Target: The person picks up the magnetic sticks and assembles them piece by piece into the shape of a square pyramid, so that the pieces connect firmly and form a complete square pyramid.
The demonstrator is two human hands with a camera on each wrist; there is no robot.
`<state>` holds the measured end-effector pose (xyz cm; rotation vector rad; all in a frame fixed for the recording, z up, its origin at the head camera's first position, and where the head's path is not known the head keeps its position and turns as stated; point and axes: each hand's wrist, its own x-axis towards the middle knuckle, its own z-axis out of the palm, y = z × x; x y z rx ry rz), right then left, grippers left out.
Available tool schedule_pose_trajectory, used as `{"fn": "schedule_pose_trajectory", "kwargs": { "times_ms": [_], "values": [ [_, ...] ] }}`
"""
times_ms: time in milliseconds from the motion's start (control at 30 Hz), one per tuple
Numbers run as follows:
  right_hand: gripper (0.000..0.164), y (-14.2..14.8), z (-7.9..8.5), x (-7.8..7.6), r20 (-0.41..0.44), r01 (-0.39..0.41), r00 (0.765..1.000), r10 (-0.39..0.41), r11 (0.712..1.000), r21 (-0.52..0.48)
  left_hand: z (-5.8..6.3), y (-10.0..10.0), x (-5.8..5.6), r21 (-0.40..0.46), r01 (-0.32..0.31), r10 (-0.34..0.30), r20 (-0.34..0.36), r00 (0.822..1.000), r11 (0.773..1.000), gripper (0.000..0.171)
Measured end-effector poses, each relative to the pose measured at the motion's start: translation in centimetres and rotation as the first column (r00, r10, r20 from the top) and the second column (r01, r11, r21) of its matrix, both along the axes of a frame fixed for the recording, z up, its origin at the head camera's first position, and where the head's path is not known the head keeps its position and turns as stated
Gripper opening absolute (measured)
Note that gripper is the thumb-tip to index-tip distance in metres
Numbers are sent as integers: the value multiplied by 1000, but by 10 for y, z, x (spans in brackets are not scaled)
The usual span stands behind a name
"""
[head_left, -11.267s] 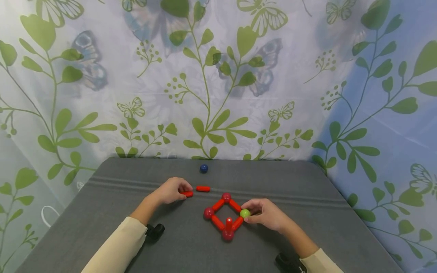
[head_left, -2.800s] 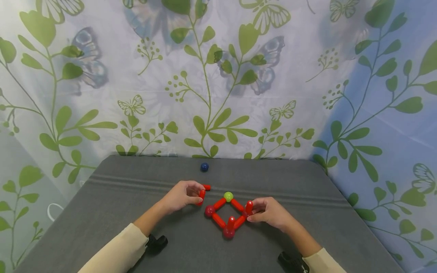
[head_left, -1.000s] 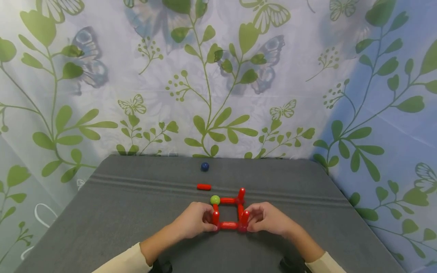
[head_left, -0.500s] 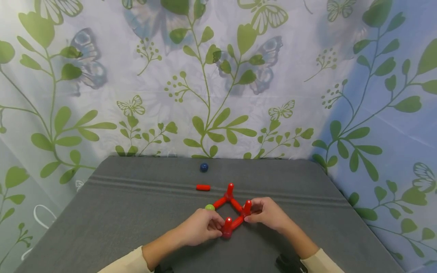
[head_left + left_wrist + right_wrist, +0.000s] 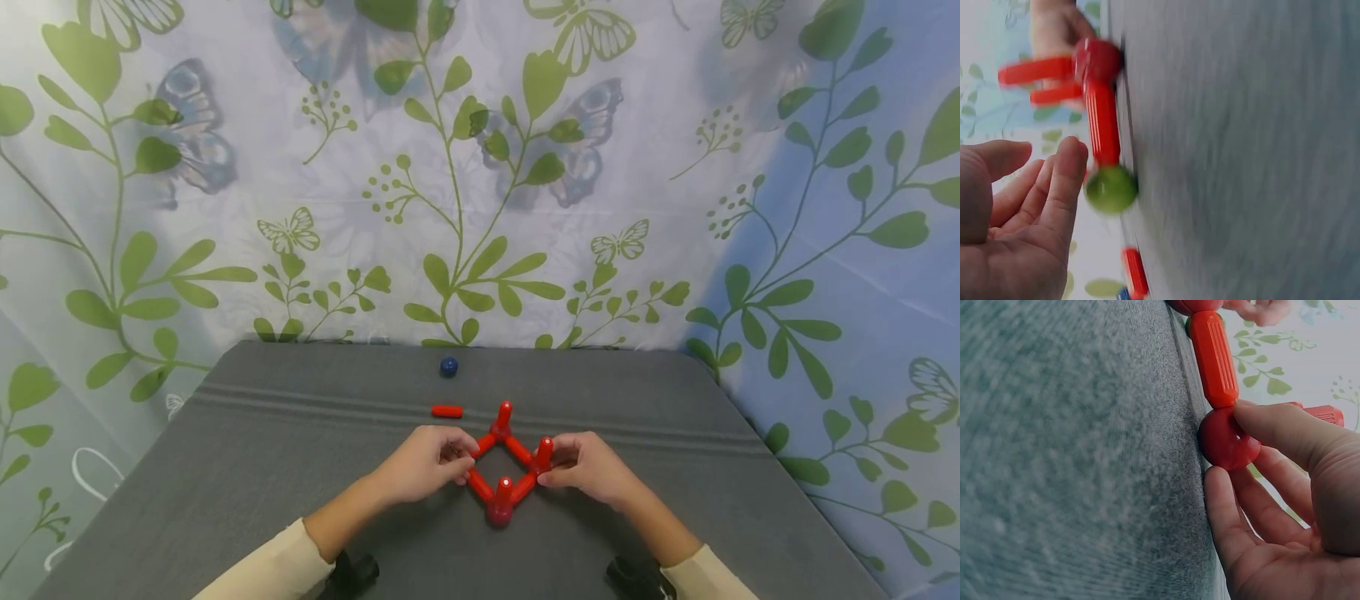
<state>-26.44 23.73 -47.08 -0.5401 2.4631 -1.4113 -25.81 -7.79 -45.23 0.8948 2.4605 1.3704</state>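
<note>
A square frame of red rods (image 5: 483, 485) and balls lies on the table, magnetic-toy style. Upright rods rise from three red balls: the front ball (image 5: 498, 512), the back ball and the right one. My left hand (image 5: 429, 463) is at the left corner and hides the green ball there in the head view. In the left wrist view the thumb and fingers are spread beside that green ball (image 5: 1112, 189), with nothing between them. My right hand (image 5: 588, 468) pinches the right corner's red ball (image 5: 1227, 440) between thumb and fingers.
One loose red rod (image 5: 447, 412) lies behind the frame on the left. Farther back sits a blue ball (image 5: 448, 367). The grey table (image 5: 262, 467) ends at a leaf-patterned curtain (image 5: 465, 167).
Since the oldest frame, two more rods stand upright and one loose rod is left behind. The frame has been turned, bringing the green ball leftward. My left hand has just left the front ball.
</note>
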Motion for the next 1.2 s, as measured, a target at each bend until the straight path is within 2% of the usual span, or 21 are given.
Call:
{"fn": "schedule_pose_trajectory", "kwargs": {
  "times_ms": [233,367,500,600,700,800,1000,1200],
  "values": [
    [26,0,0,-1,17,8,1000,-9,1000,7,-1,-20,-27,33,-102,103,-27,994,994,20],
    [27,1,1,-2,32,8,999,-8,1000,0,-3,-25,-41,7,-179,179,-35,983,984,20],
    [30,2,1,-1,41,7,999,-6,1000,-12,-7,-29,-57,-40,-236,229,-126,965,971,18],
    [31,2,2,-1,50,7,999,-6,1000,-19,-11,-34,-70,-74,-258,239,-200,950,963,19],
    [32,3,2,-2,56,3,998,-2,999,-32,-12,-38,-79,-94,-261,235,-231,944,961,20],
    [31,3,1,-4,63,3,998,0,999,-41,-11,-41,-86,-114,-252,222,-225,949,961,21],
    [31,5,-2,-6,80,7,997,-4,999,-39,-9,-42,-100,-172,-198,172,-151,973,965,26],
    [31,6,-4,-7,87,-9,996,12,999,-44,-12,-39,-113,-215,-150,139,-65,988,965,27]
  ]
}}
